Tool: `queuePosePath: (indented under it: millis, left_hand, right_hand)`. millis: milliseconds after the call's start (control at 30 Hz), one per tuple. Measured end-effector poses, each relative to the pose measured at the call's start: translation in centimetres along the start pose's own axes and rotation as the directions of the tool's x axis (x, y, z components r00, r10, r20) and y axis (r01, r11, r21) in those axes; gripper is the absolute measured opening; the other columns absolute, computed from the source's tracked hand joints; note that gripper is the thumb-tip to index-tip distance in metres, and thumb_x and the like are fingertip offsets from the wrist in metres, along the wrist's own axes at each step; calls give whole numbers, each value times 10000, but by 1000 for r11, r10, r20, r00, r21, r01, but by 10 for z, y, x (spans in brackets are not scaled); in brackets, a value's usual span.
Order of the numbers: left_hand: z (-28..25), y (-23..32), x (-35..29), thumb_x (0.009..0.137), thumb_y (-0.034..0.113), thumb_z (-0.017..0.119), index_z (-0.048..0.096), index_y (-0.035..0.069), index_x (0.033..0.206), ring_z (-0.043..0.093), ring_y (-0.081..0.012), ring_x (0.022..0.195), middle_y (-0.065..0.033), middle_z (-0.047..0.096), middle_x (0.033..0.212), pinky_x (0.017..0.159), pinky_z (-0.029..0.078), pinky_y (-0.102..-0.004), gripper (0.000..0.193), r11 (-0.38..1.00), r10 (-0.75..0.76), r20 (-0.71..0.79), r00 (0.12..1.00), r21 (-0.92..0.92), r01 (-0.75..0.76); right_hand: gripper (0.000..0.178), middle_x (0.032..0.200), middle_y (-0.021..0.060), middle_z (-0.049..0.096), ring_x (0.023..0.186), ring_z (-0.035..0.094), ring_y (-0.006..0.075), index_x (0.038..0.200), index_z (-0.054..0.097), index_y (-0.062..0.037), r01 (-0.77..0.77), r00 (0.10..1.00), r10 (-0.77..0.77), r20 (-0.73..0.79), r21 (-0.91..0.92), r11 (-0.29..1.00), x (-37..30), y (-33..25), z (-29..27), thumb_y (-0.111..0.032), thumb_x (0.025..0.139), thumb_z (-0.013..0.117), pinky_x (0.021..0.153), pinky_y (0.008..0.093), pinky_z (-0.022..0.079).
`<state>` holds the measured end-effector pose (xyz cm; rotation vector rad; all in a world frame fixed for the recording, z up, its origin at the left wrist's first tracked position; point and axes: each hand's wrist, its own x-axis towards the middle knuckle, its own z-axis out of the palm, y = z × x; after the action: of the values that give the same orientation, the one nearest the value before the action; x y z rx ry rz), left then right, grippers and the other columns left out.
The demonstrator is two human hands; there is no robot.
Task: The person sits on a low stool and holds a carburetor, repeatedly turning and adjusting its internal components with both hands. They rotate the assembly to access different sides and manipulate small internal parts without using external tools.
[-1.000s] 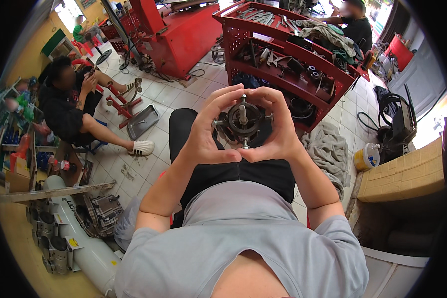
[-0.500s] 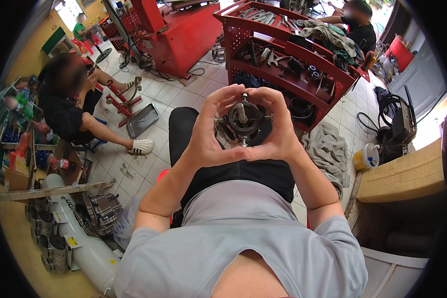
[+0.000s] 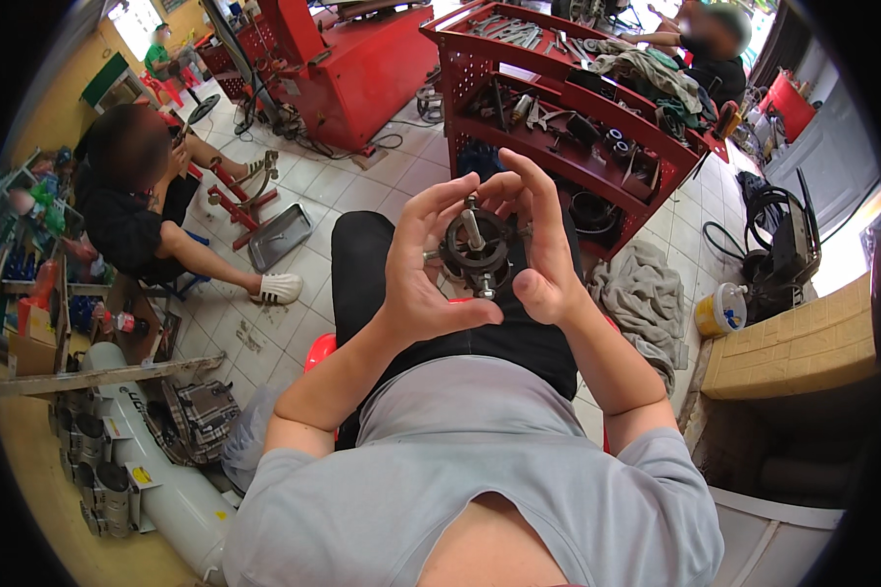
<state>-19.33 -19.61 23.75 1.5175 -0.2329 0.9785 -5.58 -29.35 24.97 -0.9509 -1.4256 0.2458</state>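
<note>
A round dark metal fitting (image 3: 477, 245) sits between my two cupped hands, above my lap. It is ring-shaped, with a shiny rod rising from its middle and small bolts at its rim. My left hand (image 3: 421, 259) curves around its left side, fingers bent and thumb stretched below it; a side bolt meets this hand. On the other side, my right hand (image 3: 548, 259) bends its fingers behind the fitting, with the index finger raised and the thumb apart. Exact contact on the right is partly hidden.
Ahead stands a red tool cart (image 3: 558, 127) with wrenches, rags and parts. A grey cloth (image 3: 641, 298) and a white bucket (image 3: 722, 310) lie to the right. A seated person (image 3: 132, 196) is at left, near a metal tray (image 3: 282, 238). A white cylinder (image 3: 166, 479) lies lower left.
My right thumb has come away from my left thumb, and the right index finger has lifted. The fitting has turned and tilted slightly. At far right a person's head has moved.
</note>
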Motion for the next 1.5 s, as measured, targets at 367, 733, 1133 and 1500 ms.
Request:
queuePosePath:
  millis: [367,733,1133,1500]
  left_hand:
    - [-2,9,5,518,319,1002,284,3,1458,483,-307,1330,-252,454,1416,1125,381,-402,1224,975,-122,25,992,192,114]
    - [-4,10,6,557,289,987,285,10,1463,479,-293,1328,-234,446,1417,1114,386,-392,1180,977,-164,55,985,145,154]
    - [-9,5,8,574,153,948,274,27,1476,473,-289,1334,-197,418,1451,1096,419,-395,1133,983,-109,156,982,163,83]
    - [-7,6,7,620,130,868,305,9,1453,490,-263,1289,-164,425,1416,1087,400,-373,1013,987,-135,118,984,106,123]
  right_hand:
    - [1025,1387,188,462,1321,439,280,1495,293,13,-20,996,17,-86,-32,999,0,-6,4,-744,841,519,1088,391,297]
    - [1008,1398,198,464,1334,443,289,1486,309,16,-31,996,30,-85,-6,1000,1,-8,4,-728,846,536,1091,397,321]
    - [998,1406,200,462,1339,440,287,1479,316,24,-34,996,35,-78,9,999,1,-5,2,-714,842,527,1097,401,306]
    - [1041,1426,203,450,1360,418,275,1492,293,14,-87,994,86,-67,-17,996,2,-11,2,-775,836,471,1099,412,292]
